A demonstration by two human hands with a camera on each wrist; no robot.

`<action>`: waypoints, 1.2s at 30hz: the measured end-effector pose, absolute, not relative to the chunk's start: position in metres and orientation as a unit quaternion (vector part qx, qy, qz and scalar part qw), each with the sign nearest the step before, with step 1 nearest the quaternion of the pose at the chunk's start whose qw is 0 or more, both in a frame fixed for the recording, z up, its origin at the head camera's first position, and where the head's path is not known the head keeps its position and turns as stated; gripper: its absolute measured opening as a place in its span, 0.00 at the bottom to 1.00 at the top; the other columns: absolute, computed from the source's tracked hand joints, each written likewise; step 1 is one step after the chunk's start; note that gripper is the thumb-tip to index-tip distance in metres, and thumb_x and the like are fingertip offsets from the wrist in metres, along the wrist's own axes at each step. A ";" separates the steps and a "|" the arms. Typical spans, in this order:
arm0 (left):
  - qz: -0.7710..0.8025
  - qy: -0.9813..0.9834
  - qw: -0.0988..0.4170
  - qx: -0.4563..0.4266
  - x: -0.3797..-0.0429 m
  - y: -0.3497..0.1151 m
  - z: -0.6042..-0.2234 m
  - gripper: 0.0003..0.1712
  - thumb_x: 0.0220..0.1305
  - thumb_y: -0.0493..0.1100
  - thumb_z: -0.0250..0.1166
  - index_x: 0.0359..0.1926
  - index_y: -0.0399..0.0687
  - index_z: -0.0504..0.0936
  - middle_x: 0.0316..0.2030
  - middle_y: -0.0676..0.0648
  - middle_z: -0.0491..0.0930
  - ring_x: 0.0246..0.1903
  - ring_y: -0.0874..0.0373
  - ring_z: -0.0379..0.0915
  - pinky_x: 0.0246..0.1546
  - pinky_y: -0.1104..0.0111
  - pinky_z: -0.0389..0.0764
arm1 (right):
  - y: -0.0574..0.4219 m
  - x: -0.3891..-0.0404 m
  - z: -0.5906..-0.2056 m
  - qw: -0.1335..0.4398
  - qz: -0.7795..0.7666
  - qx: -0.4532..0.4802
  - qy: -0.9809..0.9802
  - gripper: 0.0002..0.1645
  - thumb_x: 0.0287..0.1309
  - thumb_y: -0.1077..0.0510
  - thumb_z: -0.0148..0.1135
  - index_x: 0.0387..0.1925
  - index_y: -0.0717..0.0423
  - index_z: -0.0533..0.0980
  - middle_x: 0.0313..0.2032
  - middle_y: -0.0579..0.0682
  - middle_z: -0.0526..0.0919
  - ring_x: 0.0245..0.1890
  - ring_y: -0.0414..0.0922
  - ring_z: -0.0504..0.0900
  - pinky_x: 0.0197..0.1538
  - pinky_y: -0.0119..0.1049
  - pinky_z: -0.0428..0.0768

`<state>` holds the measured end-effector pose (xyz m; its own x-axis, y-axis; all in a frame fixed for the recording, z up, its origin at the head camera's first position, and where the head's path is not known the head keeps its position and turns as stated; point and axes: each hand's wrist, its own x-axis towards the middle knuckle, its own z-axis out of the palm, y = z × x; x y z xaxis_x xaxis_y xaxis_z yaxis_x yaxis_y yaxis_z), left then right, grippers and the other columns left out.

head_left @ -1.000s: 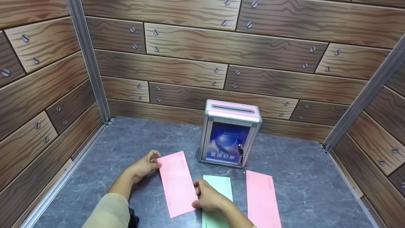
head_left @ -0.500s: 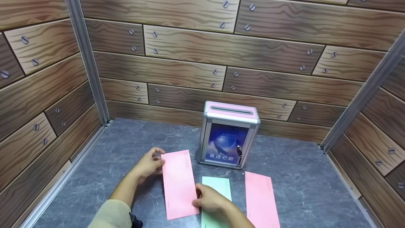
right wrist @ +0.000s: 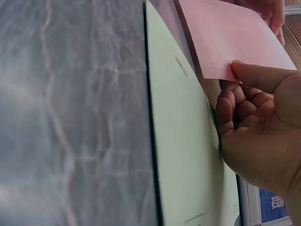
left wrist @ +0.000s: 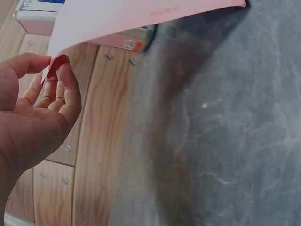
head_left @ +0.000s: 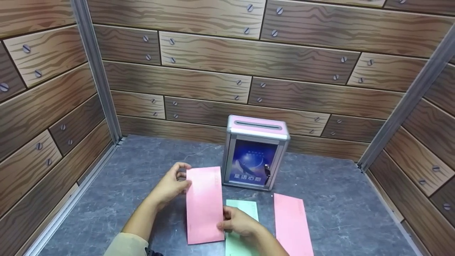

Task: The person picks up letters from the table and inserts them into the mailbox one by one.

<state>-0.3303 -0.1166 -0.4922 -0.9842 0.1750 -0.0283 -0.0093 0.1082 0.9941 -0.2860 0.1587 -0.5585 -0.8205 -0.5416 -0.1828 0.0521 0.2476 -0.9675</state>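
Note:
A pink envelope (head_left: 204, 206) is held between both hands, its far end lifted off the grey table. My left hand (head_left: 173, 186) pinches its upper left edge between thumb and fingers; the left wrist view shows the paper bending near that grip. My right hand (head_left: 241, 222) pinches the lower right edge, thumb on top and fingers curled beneath, as the right wrist view shows. Under the right hand lies a green envelope (head_left: 245, 209), partly covered by it. A second pink envelope (head_left: 292, 224) lies flat to the right.
Behind the envelopes stands a silver-framed box (head_left: 256, 156) with a slot in its pink top, a blue picture front and keys hanging at its lock. Wood-patterned walls (head_left: 199, 81) with metal corner posts enclose the grey marbled table (head_left: 330, 199).
The held pink envelope has turned more upright in the head view, its far end shifting right and rising. My left hand has moved right and slightly up with it; both grips remain.

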 end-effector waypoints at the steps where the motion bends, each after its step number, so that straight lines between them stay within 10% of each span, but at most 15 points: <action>1: 0.666 0.741 0.064 0.059 -0.329 -0.116 -0.490 0.28 0.69 0.29 0.64 0.68 0.45 0.71 0.53 0.38 0.81 0.43 0.53 0.82 0.39 0.66 0.86 | 0.159 -0.286 -0.559 0.252 -0.599 -0.161 0.743 0.20 0.66 0.69 0.65 0.59 0.69 0.78 0.38 0.44 0.84 0.37 0.38 0.80 0.40 0.29 0.77; 17: 0.648 0.756 0.022 0.090 -0.315 -0.092 -0.466 0.27 0.72 0.28 0.64 0.69 0.45 0.73 0.53 0.37 0.84 0.45 0.53 0.84 0.41 0.62 0.89 | 0.167 -0.283 -0.552 0.219 -0.644 -0.136 0.721 0.22 0.75 0.59 0.63 0.63 0.70 0.75 0.43 0.47 0.83 0.37 0.40 0.81 0.38 0.31 0.82; 36: 0.658 0.734 0.045 0.160 -0.303 -0.066 -0.443 0.28 0.72 0.32 0.67 0.69 0.44 0.73 0.55 0.38 0.84 0.44 0.54 0.83 0.42 0.64 0.89 | 0.193 -0.282 -0.452 0.060 -0.618 -0.154 0.768 0.32 0.75 0.64 0.60 0.74 0.61 0.61 0.57 0.68 0.80 0.44 0.47 0.83 0.42 0.37 0.86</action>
